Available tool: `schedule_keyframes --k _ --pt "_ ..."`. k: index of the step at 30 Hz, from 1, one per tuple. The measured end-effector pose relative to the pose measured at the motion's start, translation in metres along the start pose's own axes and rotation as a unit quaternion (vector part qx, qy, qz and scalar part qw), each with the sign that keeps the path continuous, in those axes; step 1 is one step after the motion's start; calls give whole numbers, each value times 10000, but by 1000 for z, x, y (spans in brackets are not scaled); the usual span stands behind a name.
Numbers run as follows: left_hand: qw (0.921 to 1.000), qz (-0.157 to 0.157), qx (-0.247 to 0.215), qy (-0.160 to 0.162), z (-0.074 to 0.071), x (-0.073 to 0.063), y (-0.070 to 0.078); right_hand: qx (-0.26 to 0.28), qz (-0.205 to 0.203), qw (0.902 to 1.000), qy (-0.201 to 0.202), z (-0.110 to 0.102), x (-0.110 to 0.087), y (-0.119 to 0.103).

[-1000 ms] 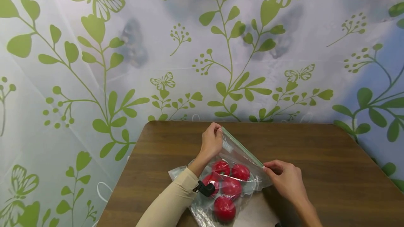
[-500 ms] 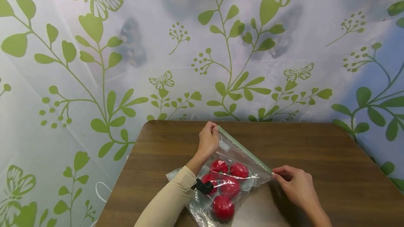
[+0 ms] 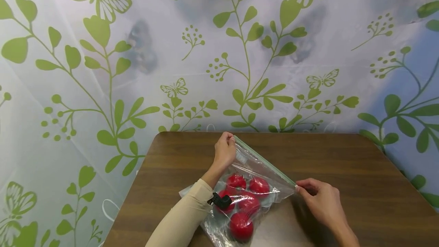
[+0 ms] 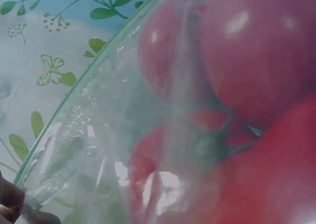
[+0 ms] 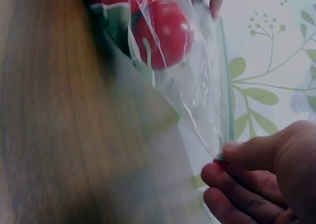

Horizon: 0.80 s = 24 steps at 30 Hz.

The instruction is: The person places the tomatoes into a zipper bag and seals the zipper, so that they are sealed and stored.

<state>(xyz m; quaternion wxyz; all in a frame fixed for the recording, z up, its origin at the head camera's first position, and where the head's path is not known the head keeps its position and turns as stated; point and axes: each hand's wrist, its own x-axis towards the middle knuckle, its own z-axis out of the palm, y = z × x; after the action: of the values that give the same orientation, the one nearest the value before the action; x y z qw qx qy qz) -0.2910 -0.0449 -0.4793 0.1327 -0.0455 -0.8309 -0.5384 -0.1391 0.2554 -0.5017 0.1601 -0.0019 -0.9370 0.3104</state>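
Observation:
A clear zip bag [image 3: 252, 167] with a green strip along its mouth holds several red tomatoes [image 3: 241, 225]. Through the film in the left wrist view, a tomato [image 4: 173, 160] shows its green stem. At the upper left end of the strip, my left hand [image 3: 225, 151] pinches the bag's corner. My right hand [image 3: 322, 201] pinches the other end between thumb and forefinger, where a small pale piece shows at the fingertips. Between the two hands the green strip [image 3: 264, 159] runs straight and slanted. My left forearm covers part of the bag's left side.
The bag's lower part lies over a brown wooden table [image 3: 360, 186] with rounded far corners. Behind it hangs a pale curtain [image 3: 192, 60] printed with green leaves and butterflies. A black strap mount [image 3: 221, 200] sits on my left wrist, over the beige sleeve [image 3: 181, 220].
My right hand has moved a little right and down with its end of the strip, then stayed nearly still. The left hand has shifted slightly left, still holding its corner.

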Motion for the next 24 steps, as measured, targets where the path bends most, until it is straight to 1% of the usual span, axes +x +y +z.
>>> schedule_keyframes --k 1,2,4,5,7,9,12,14,18,19,21,24 --pt "9999 -115 -100 -77 -7 -4 12 24 12 10000 94 1 2 0" --pt "9998 -151 -123 -106 -10 -6 17 35 14 9998 193 3 3 0" --pt "9993 -287 -62 -217 -16 -8 26 44 59 9995 305 5 7 0" --pt "9990 -338 19 -281 -17 -8 28 41 81 9994 326 7 9 1" --pt "9979 -434 97 -471 -20 -8 26 48 118 9995 277 9 12 4" --pt "9965 -441 258 -657 -23 -8 25 57 168 9997 185 12 15 7" --pt "9930 -427 386 -1032 -23 -8 20 68 268 9996 80 16 20 13" --pt "9889 -471 424 -1343 -23 -8 16 97 323 9994 7 19 23 16" --pt "9771 -659 572 -1939 -23 -11 6 91 378 9991 -162 25 26 21" --pt "9748 -691 604 -2034 -23 -13 5 82 384 9990 -200 26 27 22" --pt "9725 -722 635 -2122 -24 -15 1 63 388 9989 -261 27 28 23" --pt "9727 -693 557 -2142 -29 -17 0 56 356 9987 -352 23 31 23"
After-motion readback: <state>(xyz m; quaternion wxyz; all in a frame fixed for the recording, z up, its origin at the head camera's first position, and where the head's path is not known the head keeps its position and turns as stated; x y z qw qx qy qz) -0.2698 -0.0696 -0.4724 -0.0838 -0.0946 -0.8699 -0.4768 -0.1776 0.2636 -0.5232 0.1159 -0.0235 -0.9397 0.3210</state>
